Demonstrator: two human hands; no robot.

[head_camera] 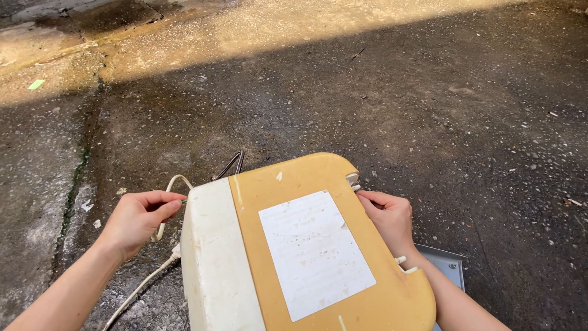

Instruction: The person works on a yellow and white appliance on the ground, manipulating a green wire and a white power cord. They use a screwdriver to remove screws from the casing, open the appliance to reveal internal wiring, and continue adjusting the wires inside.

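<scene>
The appliance casing (306, 245) is looking like hard plastic, its wide yellowed panel smooth with a dull sheen and scuffed with pale flecks, while the cream-white band along one side is showing a slightly glossier, cleaner finish. A white paper label (315, 252) is lying flat on the panel, matt and stained with faint brown spots. The cord (160, 233) is appearing as smooth, pale rubbery plastic. The ground (429, 92) is showing rough, pebbly concrete, dark and damp-looking in shade, dry and sandy where sunlight is falling. A grey sheet-metal piece (447, 266) is looking matt and flat.
</scene>
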